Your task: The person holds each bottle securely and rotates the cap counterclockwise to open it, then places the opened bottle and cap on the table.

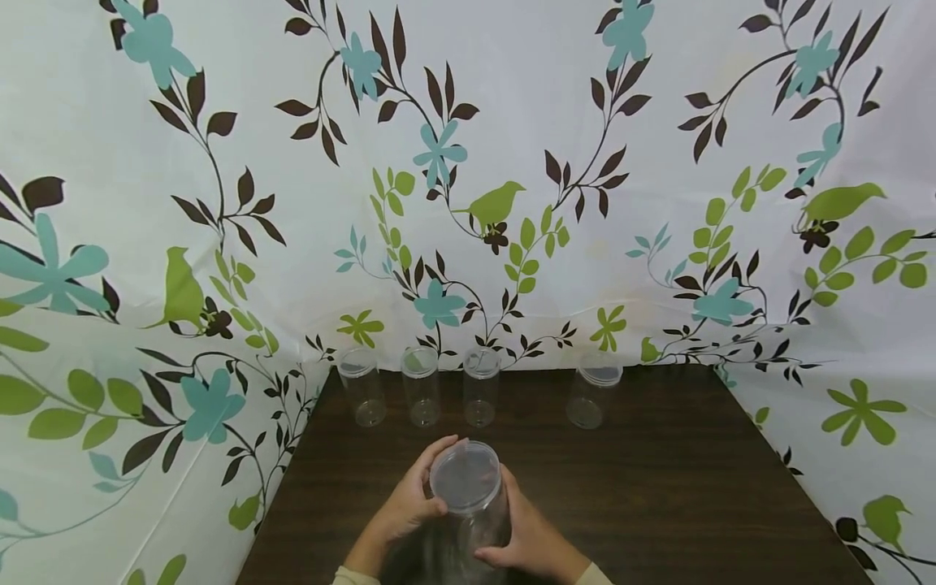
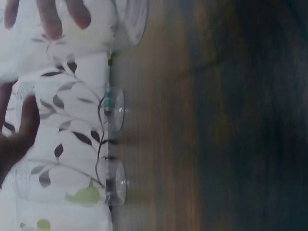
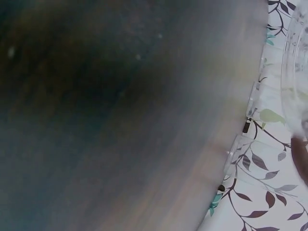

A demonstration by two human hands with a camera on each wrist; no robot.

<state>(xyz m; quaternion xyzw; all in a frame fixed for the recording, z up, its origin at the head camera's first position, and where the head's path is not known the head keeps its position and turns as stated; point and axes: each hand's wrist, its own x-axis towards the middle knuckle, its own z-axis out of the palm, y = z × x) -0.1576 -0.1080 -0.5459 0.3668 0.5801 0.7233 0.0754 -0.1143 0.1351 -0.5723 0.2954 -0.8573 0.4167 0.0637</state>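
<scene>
In the head view a clear jar with a round, translucent lid is held up between both hands, close over the near part of the table. My left hand grips it at the lid, thumb near the front rim and fingers on the far left side. Lower down, my right hand grips the jar's right side, its thumb across the front. The right wrist view catches part of the jar wall and a fingertip below it. Spread fingers and the thumb show in the left wrist view.
Along the back edge of the dark wood table stand three lidded clear jars, left, middle and right. Another lidded jar stands farther right. A patterned cloth with leaves and birds surrounds the table.
</scene>
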